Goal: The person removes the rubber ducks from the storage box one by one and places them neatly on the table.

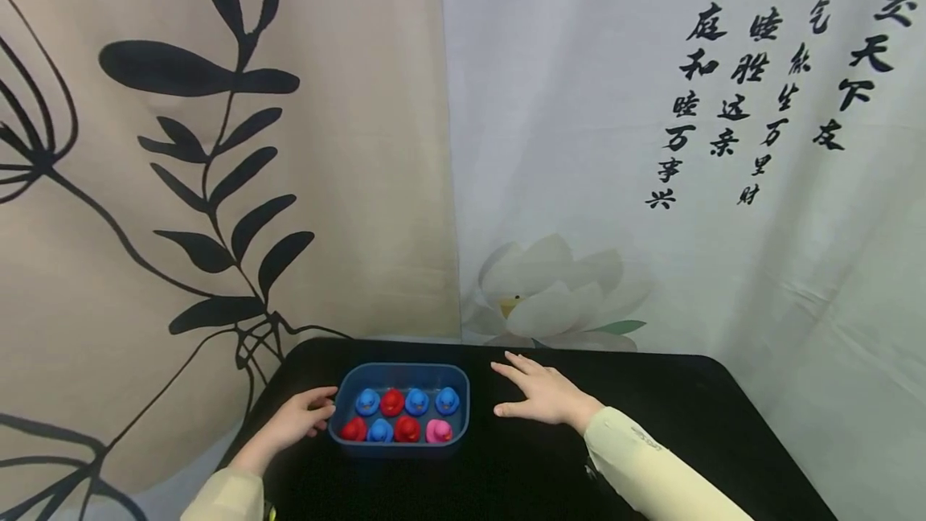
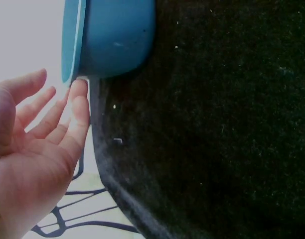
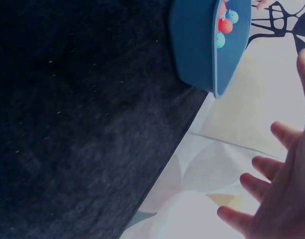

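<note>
In the head view, shows eight toy ducks (image 1: 393,402) sitting in two rows inside a blue plastic tub (image 1: 403,377) on a black-covered table (image 1: 521,465): four blue, three red, one pink. Looks settled, with every visible duck already inside and none lifted. Places the left hand (image 1: 297,416) at the tub's left end and the right hand (image 1: 544,394) near the other end but apart, fingers spread and released. In the left wrist view, shows left fingers loosely extended at the tub's end, seemingly touching, but grasping nothing. In the right wrist view, shows several ducks within the tub, and right fingers splayed in the air, likewise holding nothing. Suggests, on balance, a finished placement of these eight; leaves any remainder unclear, for ducks and tub alike.
</note>
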A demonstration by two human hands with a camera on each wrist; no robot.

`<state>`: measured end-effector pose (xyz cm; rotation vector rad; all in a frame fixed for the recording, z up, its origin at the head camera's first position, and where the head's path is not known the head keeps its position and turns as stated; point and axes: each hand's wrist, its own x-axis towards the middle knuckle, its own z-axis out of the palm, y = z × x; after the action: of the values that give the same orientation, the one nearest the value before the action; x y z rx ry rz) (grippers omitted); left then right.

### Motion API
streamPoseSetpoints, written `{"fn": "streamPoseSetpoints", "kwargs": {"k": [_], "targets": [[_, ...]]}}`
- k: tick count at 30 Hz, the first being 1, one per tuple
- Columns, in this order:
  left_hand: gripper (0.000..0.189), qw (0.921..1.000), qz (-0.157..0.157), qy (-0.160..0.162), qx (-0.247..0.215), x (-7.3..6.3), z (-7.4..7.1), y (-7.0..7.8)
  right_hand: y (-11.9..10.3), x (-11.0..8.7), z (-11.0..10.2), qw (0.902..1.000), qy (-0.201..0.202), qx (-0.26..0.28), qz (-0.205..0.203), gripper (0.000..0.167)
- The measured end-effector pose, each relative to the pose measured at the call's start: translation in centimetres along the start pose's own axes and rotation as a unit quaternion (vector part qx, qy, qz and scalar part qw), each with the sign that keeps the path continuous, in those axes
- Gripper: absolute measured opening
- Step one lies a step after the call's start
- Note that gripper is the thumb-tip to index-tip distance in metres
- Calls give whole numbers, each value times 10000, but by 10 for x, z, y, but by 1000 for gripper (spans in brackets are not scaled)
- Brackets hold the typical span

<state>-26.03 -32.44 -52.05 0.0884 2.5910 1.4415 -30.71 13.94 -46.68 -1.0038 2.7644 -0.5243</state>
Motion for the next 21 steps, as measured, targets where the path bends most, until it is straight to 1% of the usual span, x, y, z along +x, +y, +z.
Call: {"fn": "streamPoseSetpoints", "kwargs": {"k": [4, 6, 9, 13, 18, 21], "targets": [[54, 9999, -56, -73, -111, 3, 3, -5, -4, 11, 1, 9996, -169, 221, -21, 79], [55, 9998, -115, -62, -174, 4, 6, -7, -6, 17, 2, 9984, -288, 490, -51, 77], [57, 9995, -147, -29, -277, 4, 8, -10, -8, 25, 3, 9945, -465, 930, -134, 76], [59, 9989, -130, -46, -448, 3, 9, -12, -9, 36, 7, 9877, -581, 1437, -195, 70], [60, 9976, -179, -29, -667, 1, 10, -11, -12, 47, 12, 9765, -674, 2033, -243, 58], [60, 9970, -241, 24, -732, 1, 10, -12, -15, 52, 13, 9639, -734, 2542, -305, 48]]}}
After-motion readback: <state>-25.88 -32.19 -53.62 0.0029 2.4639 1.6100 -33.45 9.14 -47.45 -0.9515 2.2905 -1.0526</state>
